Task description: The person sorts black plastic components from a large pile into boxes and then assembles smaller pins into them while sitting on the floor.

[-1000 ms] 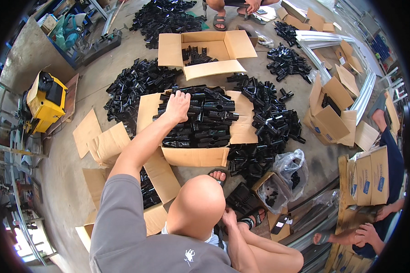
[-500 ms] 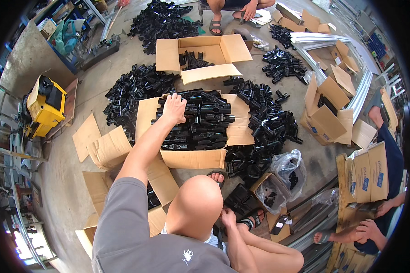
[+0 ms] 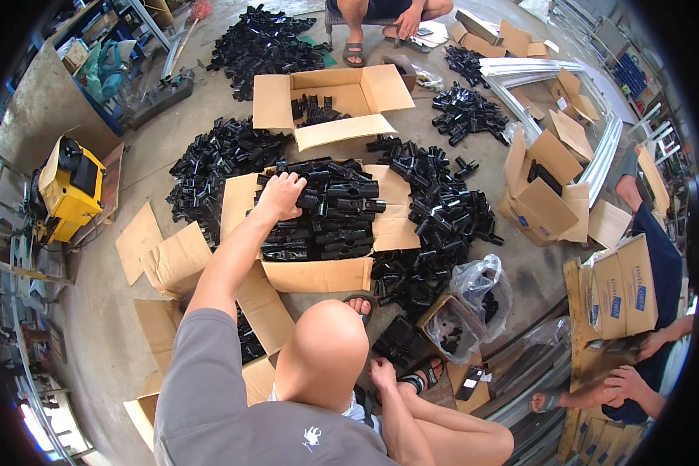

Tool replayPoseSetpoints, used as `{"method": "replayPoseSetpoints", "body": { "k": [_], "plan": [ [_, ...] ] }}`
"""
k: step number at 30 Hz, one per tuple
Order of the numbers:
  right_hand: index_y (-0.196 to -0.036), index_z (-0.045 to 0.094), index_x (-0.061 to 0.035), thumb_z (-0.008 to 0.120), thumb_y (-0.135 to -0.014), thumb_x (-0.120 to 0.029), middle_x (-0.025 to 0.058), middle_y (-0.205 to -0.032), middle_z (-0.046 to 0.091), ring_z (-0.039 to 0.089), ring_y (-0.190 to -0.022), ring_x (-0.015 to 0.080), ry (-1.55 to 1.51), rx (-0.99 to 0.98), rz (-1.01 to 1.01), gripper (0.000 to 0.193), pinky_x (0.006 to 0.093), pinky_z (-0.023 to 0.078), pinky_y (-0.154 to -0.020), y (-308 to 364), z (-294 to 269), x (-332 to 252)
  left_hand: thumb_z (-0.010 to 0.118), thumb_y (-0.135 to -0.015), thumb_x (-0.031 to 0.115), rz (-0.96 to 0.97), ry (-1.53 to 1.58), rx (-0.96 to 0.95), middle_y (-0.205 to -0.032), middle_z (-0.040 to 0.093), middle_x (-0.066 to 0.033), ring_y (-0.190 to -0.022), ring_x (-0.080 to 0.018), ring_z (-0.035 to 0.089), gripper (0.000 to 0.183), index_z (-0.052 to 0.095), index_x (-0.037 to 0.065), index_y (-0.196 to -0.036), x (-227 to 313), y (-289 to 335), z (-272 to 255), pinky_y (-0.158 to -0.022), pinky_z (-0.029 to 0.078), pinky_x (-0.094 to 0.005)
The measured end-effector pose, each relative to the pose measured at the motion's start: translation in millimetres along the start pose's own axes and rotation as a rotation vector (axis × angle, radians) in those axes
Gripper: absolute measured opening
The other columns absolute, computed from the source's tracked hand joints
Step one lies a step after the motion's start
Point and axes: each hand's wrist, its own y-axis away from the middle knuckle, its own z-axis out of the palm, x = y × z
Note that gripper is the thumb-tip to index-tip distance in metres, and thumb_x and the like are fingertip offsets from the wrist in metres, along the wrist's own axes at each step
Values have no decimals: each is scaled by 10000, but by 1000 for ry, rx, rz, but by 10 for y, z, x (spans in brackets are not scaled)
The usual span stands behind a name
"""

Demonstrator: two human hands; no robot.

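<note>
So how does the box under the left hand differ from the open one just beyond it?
The near box is packed with black parts, while the far box holds only a small cluster, with bare cardboard showing inside. The left hand is on the near box's parts; no hand touches the far box. Both are brown cardboard with flaps spread.

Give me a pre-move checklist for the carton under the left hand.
1. Left hand over the glossy black parts: ok.
2. Left fingers closed round one part: cannot tell, undersides hidden.
3. Right hand clear of the carton: ok, down beside the bent knee.
4. Front flap folded outward: ok.
5. All parts inside the rim: not ok, one overlaps the right flap.
</note>
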Motion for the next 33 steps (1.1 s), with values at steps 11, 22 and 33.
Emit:
{"method": "replayPoseSetpoints", "body": {
  "k": [11, 22, 33],
  "plan": [
    [-1235, 718, -23, 613, -954, -388, 233, -1177, 744, 700, -1156, 377, -66, -62, 104, 472, 431, 526, -1004, 139, -159, -250, 871, -685, 276, -10, 426, -137, -1123, 696, -155, -1116, -349, 667, 563, 642, 81, -1161, -384, -147, -293, -977, 537, -450],
    [-1219, 720, -10, 620, -977, -348, 229, -1105, 760, 733, -1085, 340, 1, -19, -69, 428, 418, 550, -949, 27, -102, -128, 746, -944, 243, -733, 2344, 941, -1136, 733, -46, -1037, -217, 705, 341, 651, 73, -1225, -593, 1138, -545, -974, 575, -392],
    [-1198, 714, 33, 635, -971, -347, 246, -1084, 761, 745, -1053, 315, 137, -169, -84, 450, 416, 559, -903, 16, -283, -116, 718, -940, 325, -1890, 2175, 1332, -1143, 729, -51, -1087, -227, 693, 306, 660, 122, -1161, 525, 4970, 913, -993, 579, -418]
  ]
}}
